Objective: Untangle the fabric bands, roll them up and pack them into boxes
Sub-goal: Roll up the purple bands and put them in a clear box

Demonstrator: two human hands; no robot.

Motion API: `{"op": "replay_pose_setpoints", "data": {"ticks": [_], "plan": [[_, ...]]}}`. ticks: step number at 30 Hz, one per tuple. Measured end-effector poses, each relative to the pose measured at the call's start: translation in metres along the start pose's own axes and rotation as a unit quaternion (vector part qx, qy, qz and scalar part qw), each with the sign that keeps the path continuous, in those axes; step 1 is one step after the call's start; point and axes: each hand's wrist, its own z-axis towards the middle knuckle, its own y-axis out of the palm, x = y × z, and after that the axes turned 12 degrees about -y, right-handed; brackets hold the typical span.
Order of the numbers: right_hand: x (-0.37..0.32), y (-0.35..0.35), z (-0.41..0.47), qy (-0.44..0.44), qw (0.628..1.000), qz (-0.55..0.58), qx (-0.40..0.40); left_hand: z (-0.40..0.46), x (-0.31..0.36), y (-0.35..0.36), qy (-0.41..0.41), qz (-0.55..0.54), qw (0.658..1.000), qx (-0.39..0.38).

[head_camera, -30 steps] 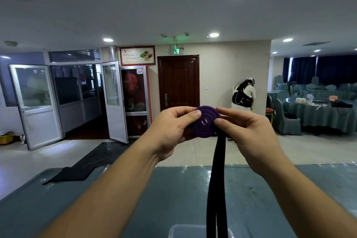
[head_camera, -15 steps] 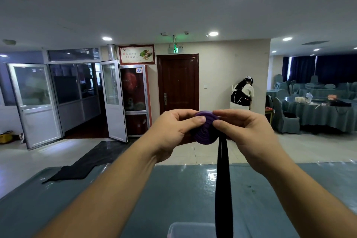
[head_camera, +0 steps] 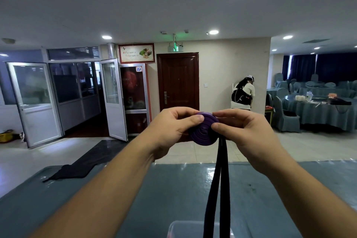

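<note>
Both hands are raised in front of the camera, above a blue-grey table (head_camera: 173,195), and share one purple fabric band (head_camera: 204,132) wound into a flat coil. The left hand (head_camera: 170,131) grips the coil from the left, thumb laid across its near face and the other fingers curled behind its upper edge. The right hand (head_camera: 245,131) pinches the coil's right side, thumb tip on the near face and the index finger lying along the top rim. The coil is tilted, so that its spiral face shows toward the camera.

From the lower right of the coil the band's unrolled tail (head_camera: 219,189) hangs straight down as two dark strips side by side, passing out of the picture at the bottom edge. At that edge, just behind the tail, stands a clear plastic box (head_camera: 181,228); only its upper rim shows.

On the table's far left corner lies a black cloth (head_camera: 77,168), draped over the edge. Beyond the table are a tiled floor, a brown door (head_camera: 178,81) and an open glass door (head_camera: 114,98). A person (head_camera: 243,94) stands by the wall with their back turned. To the right, a round table with a grey-blue cover (head_camera: 318,116) stands among covered chairs.
</note>
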Motion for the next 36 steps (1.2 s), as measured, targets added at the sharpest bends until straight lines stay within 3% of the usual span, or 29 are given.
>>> {"op": "replay_pose_setpoints", "data": {"ticks": [5,10,15,17,23,30,34,36], "plan": [[-0.001,-0.001,0.002,0.005,1.000,-0.019,-0.011,0.000,-0.008,0.001,-0.027,-0.032,0.999,0.000],[-0.009,-0.007,0.008,0.002,0.990,-0.098,-0.100,0.001,-0.001,-0.009,-0.044,0.073,0.996,-0.027],[-0.001,0.001,0.007,-0.012,1.000,-0.001,0.016,0.004,-0.003,-0.001,-0.030,-0.069,0.997,0.005],[0.003,0.001,0.005,-0.002,0.999,0.027,0.026,0.004,-0.007,0.003,-0.035,-0.120,0.992,0.026],[-0.005,-0.009,0.008,0.014,0.998,-0.023,-0.060,0.000,0.001,0.001,-0.038,-0.006,0.999,0.000],[-0.011,-0.010,0.009,0.005,0.995,-0.049,-0.081,0.002,0.001,-0.001,-0.052,-0.014,0.998,-0.014],[-0.019,-0.013,0.013,0.004,0.986,-0.099,-0.131,0.002,0.003,-0.006,-0.059,0.050,0.997,-0.016],[-0.018,-0.011,0.014,-0.005,0.989,-0.101,-0.108,0.001,0.008,-0.007,-0.047,0.051,0.998,-0.005]]}}
